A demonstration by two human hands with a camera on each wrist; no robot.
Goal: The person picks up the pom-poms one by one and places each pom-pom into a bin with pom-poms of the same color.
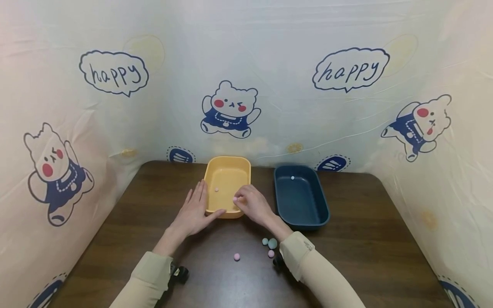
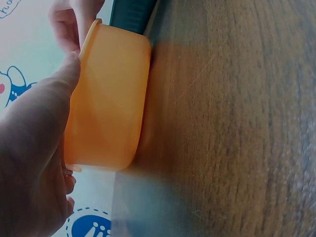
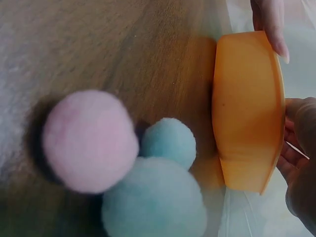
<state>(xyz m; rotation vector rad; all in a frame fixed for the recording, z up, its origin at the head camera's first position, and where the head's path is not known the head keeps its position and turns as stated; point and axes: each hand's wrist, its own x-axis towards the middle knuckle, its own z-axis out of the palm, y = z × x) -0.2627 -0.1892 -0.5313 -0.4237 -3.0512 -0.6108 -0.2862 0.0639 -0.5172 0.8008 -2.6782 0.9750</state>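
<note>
Over the near right corner of the yellow tray (image 1: 227, 215), my right hand (image 1: 252, 203) pinches a small pink pom-pom (image 1: 235, 199) between thumb and fingertips. My left hand (image 1: 195, 211) lies with straight fingers along the tray's left rim, its thumb on the front rim. Inside the tray is another small pink pom-pom (image 1: 217, 189). In the left wrist view the left thumb (image 2: 69, 71) rests at the rim of the tray (image 2: 108, 98). The right wrist view shows the right hand's (image 3: 298, 143) curled fingers partly hidden behind the tray wall.
A dark blue tray (image 1: 302, 222) stands to the right, holding a small pale pom-pom (image 1: 292, 178). Nearer on the wooden table are a pink pom-pom (image 1: 236, 256), another pink one (image 3: 89, 140), a small teal one (image 3: 170, 143) and a larger teal one (image 3: 155, 202).
</note>
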